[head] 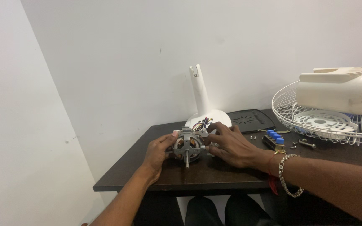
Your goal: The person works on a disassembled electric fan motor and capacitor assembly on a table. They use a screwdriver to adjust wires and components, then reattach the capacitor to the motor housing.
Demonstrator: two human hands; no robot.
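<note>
- Grey metal fan motor [188, 144] sits on the dark wooden table [214, 173], near its front-left part, directly between the two hands; copper windings show through the frame.
- Head view, axis: the motor's shaft [186, 160] points toward the viewer and slightly downward, so the long axis runs front to back, crosswise to the line joining the hands.
- Head view, left hand [157, 151]: fingers curled against the motor's left flank, thumb near the top edge, wrist low on the table; partly closed on the housing.
- Head view, right hand [230, 144]: fingers spread and bent over the motor's right side, tips touching the frame; a chain bracelet [288, 175] circles the wrist. Both hands are equally near.
- Head view, surroundings: white fan stand [202, 104] with coloured wires just behind the motor; blue-buttoned switch block [274, 139] and loose screws [302, 143] to the right; wire guard [315, 121] carrying the cream motor cover [340, 90] at far right.
</note>
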